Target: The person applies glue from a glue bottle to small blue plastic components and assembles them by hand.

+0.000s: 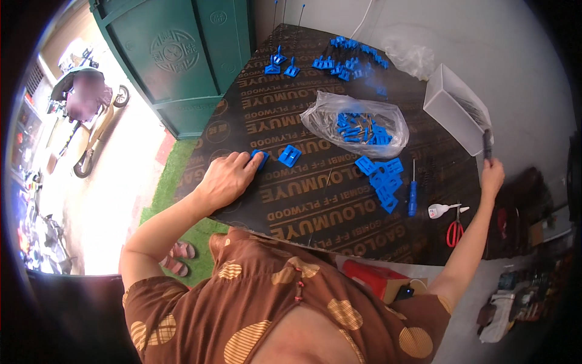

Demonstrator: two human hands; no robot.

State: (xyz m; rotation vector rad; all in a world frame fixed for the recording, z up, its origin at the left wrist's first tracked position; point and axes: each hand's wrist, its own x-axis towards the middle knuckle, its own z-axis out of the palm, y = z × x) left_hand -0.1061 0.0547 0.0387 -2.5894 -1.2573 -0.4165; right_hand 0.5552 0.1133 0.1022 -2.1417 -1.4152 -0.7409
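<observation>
The left hand (227, 178) lies flat at centre left of the frame, fingers pressing a small blue clip (259, 159) onto the dark bench (303, 206), seemingly to steady it. A second blue clip (289, 155) sits just beside it. At the right edge, the right hand (491, 176) grips a dark tool (487, 144) beside a white box (454, 109). Between them lie a clear bag (357, 121), a clip pile (381, 176), a blue screwdriver (413, 193) and red scissors (454, 230)
</observation>
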